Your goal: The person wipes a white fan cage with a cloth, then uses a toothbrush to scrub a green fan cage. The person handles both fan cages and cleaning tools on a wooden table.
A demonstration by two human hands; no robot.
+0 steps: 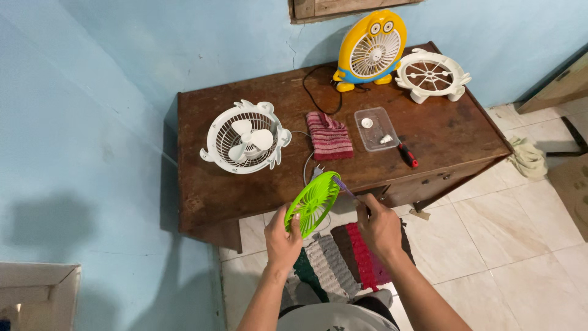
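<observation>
- Where the right hand point(378, 228) meets the green fan grille point(313, 203), its fingers pinch a thin tool; only a purplish tip shows, so its kind is unclear.
- Left hand point(282, 240) grips the grille's lower rim, thumb on the front.
- Grille: bright lime green, round, radial slats, tilted on edge, held in the air just off the front edge of the wooden table point(202, 190), above a striped floor mat point(343, 257).
- On the table: white fan point(246, 137), striped cloth point(329, 135), clear tray point(375, 128) with small parts too tiny to identify, red-handled screwdriver point(408, 155), yellow fan point(370, 50), white grille frame point(432, 75).
</observation>
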